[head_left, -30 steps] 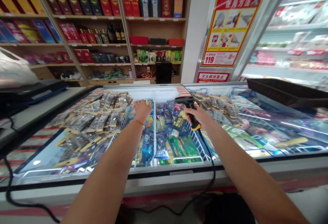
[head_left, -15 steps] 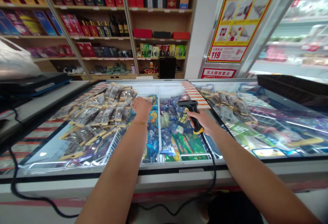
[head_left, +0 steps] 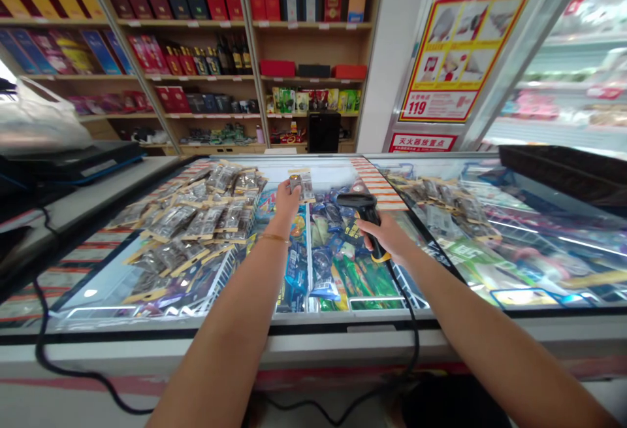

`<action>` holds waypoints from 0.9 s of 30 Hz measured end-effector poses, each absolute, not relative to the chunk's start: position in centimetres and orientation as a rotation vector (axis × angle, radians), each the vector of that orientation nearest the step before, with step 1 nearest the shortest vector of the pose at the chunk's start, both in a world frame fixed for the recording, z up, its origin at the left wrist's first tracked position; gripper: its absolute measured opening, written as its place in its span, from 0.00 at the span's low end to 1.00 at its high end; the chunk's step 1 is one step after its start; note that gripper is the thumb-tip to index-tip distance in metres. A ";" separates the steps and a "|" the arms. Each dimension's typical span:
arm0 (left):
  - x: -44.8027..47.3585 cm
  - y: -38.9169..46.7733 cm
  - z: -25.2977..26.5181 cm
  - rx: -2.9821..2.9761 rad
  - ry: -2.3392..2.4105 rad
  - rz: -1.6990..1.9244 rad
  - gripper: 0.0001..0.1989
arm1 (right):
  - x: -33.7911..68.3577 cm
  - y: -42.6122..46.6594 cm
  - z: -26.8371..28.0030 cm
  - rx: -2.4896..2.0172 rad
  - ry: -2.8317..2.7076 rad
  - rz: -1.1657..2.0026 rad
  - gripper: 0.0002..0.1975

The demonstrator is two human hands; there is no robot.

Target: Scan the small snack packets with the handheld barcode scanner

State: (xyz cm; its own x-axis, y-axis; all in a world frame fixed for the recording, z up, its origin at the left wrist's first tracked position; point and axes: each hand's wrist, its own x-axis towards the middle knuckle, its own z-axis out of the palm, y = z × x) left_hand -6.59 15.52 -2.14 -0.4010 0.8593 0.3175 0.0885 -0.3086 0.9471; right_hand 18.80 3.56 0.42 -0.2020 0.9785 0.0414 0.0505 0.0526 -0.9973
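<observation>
Nearest the viewer, a black cord point(head_left: 416, 336) loops over the white front rim point(head_left: 353, 349) of a chest freezer, between the two outstretched forearms. Beyond the rim, green packets point(head_left: 365, 278) and blue packets point(head_left: 296, 268) lie in adjoining compartments, parted by a white wire divider point(head_left: 308, 264). The right hand point(head_left: 385, 230) is wrapped about the grip of a black-and-yellow handheld scanner point(head_left: 360, 202), the fingers curled around it; whether the index finger presses a trigger cannot be told. The scanner's head points leftward, above the right compartment. Somewhat farther off, the left hand point(head_left: 289, 194) pinches a small packet point(head_left: 306, 186) at its left side, thumb against the near face. The packet is raised above the freezer's contents, near the divider, apart from the scanner, with a pale printed panel turned toward the wearer; its print is too small to read. To the left lie many tan-edged packets point(head_left: 196, 212). At the rear stand wooden shelves point(head_left: 313, 46) of boxed goods.

Good handling, in judgement, calls for an edge grip that leaves the printed panel uncovered, the packet flat and steady, the scanner's window squared to the print, and the cord kept slack.
</observation>
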 end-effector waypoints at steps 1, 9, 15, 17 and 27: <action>-6.5 15.7 -2.4 1.192 1.275 1.771 0.15 | 18.7 3.4 0.3 -1.110 -1.459 1.261 0.17; -6.7 15.6 -3.1 1.136 1.232 1.757 0.22 | 18.1 2.8 -0.2 -1.115 -1.597 1.242 0.16; -6.6 15.6 -3.1 1.163 1.264 1.750 0.21 | 18.1 2.9 -0.2 -1.107 -1.574 1.248 0.17; -6.6 15.6 -3.1 1.168 1.265 1.756 0.21 | 18.2 2.9 -0.1 -1.112 -1.574 1.244 0.17; -6.6 15.3 -2.7 1.193 1.363 1.705 0.20 | 18.2 3.1 0.2 -1.059 -1.475 1.251 0.18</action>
State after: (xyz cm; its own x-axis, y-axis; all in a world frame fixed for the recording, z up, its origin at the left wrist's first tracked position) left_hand -6.55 15.32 -2.75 -0.3815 0.8882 0.2561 0.0541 -0.2551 0.9654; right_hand 18.22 3.13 0.21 -0.2255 0.9686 0.1050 0.0546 0.1201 -0.9913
